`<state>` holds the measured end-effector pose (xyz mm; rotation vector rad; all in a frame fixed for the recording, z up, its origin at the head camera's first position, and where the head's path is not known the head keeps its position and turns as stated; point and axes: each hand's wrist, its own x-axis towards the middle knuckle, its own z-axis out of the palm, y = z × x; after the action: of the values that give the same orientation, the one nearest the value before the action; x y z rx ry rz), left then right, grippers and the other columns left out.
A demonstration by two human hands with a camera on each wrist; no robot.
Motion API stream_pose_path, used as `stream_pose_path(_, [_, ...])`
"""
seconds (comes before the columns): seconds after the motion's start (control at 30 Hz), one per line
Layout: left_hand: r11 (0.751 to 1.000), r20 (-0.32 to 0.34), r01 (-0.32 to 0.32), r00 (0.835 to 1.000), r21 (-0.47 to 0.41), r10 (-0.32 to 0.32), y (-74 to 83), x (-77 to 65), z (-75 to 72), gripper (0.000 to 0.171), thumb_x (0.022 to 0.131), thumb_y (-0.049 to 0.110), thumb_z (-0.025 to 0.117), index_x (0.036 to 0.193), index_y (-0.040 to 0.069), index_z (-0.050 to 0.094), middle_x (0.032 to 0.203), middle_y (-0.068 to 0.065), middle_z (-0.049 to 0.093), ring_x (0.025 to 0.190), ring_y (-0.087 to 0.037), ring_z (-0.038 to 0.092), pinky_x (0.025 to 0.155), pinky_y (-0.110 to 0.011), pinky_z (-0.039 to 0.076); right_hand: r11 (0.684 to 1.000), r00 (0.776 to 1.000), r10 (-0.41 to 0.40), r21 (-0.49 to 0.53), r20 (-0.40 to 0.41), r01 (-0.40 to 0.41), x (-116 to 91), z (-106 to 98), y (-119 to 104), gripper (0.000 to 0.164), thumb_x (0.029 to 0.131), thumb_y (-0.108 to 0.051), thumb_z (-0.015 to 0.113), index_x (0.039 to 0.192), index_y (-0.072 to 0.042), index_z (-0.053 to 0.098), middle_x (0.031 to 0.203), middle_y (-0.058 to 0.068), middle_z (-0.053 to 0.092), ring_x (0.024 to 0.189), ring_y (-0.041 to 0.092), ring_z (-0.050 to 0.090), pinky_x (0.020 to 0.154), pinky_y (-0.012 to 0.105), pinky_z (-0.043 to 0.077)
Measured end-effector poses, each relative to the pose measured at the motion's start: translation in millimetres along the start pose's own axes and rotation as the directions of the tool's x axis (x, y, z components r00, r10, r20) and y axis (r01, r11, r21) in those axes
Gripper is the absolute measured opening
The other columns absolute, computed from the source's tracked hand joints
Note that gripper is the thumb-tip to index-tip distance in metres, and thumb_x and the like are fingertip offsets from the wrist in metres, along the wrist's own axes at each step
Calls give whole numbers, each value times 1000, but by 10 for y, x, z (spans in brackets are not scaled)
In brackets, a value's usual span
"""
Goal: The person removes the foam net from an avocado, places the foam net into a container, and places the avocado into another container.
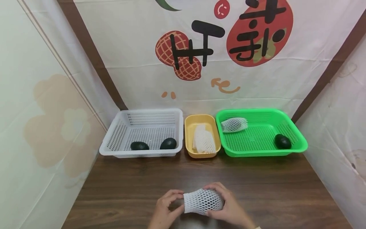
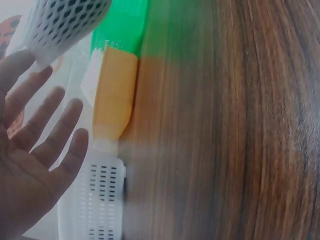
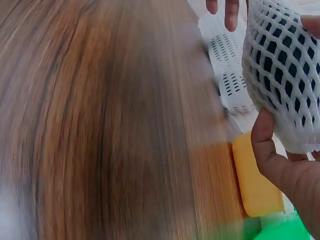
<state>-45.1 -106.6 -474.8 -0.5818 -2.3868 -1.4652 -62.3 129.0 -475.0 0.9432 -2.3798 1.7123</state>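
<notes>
Over the near part of the table, a white foam net sleeve (image 1: 200, 201) is stretched around a dark fruit that looks like an avocado; dark green shows through the mesh (image 3: 285, 65) in the right wrist view. My right hand (image 1: 228, 206) grips the fat, filled end, thumb below and fingers above. With thumb and forefinger my left hand (image 1: 167, 208) pinches the narrower end of the sleeve at its rim. The other fingers (image 2: 57, 127) of that hand are spread in the left wrist view.
Behind, a white basket (image 1: 143, 156) holds two dark avocados (image 1: 168, 143). A yellow tray (image 1: 202, 156) between the baskets contains white foam nets (image 1: 205, 141). On the right, a green basket (image 1: 257, 154) bears a netted fruit (image 1: 234, 124) and a bare avocado (image 1: 282, 141).
</notes>
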Motion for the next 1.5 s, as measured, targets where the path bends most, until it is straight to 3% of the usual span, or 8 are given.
stream_pose_path(0.17, [998, -63, 66, 996, 4, -65, 54, 22, -11, 29, 61, -5, 76, 75, 15, 60, 96, -3, 62, 84, -19, 59, 60, -29, 46, 999, 998, 38, 28, -42, -37, 2, 59, 27, 62, 62, -9, 80, 117, -9, 52, 112, 5, 52, 92, 19, 52, 74, 29, 43])
stream_pose_path(0.4, [1000, -118, -4, 993, 16, 6, 40, 22, -28, 35, 54, -10, 77, 72, 12, 57, 97, 0, 61, 81, -23, 60, 58, -29, 46, 998, 997, 46, 49, -69, -43, 20, 98, 25, 61, 62, -9, 80, 117, -8, 52, 113, 5, 52, 94, 21, 51, 76, 29, 42])
stream_pose_path(0.67, [999, -94, 29, 995, 14, -27, 36, 0, -37, 34, 54, -8, 78, 71, 12, 56, 96, -6, 62, 82, -23, 60, 59, -30, 47, 992, 991, 115, 60, -66, -111, -28, 139, 13, 61, 62, -11, 80, 117, -10, 52, 113, 4, 51, 94, 20, 51, 76, 29, 42])
stream_pose_path(0.87, [996, -73, 85, 994, 0, -85, 34, -19, -30, 33, 56, -6, 79, 71, 14, 56, 97, -4, 62, 83, -21, 60, 60, -31, 47, 987, 987, 154, 51, -52, -151, -164, 240, 226, 63, 64, -20, 80, 120, -15, 50, 116, 0, 49, 96, 19, 49, 76, 30, 42])
stream_pose_path(1.2, [999, -78, 45, 996, 22, -43, 32, -18, -44, 33, 55, -13, 73, 77, 10, 63, 95, -3, 62, 82, -19, 60, 58, -30, 46, 974, 975, 220, 47, -1, -220, -201, 329, 231, 61, 65, -25, 79, 119, -20, 52, 118, -3, 49, 100, 17, 48, 81, 30, 39])
stream_pose_path(1.3, [997, 40, -47, 998, -68, 49, -87, 129, 54, 32, 55, -14, 72, 76, 9, 65, 95, -5, 62, 83, -21, 60, 64, -26, 47, 966, 958, 257, 18, -127, -257, -324, 311, 36, 59, 66, -19, 78, 119, -17, 52, 116, 0, 49, 98, 18, 48, 80, 30, 39])
stream_pose_path(1.37, [986, 124, -99, 985, -137, 116, -193, 211, 158, 31, 56, -12, 73, 76, 10, 66, 97, -3, 62, 84, -22, 60, 68, -21, 46, 959, 934, 278, 16, -224, -282, -408, 298, -94, 58, 66, -15, 78, 118, -15, 52, 115, 3, 50, 98, 19, 49, 80, 30, 40])
stream_pose_path(1.5, [944, 300, -178, 917, -280, 262, -358, 353, 418, 29, 61, -5, 76, 81, 14, 69, 99, 0, 61, 87, -20, 59, 75, -16, 43, 945, 857, 295, -6, -422, -328, -626, 305, -273, 60, 65, -11, 78, 119, -15, 52, 116, 4, 51, 97, 19, 50, 79, 29, 41])
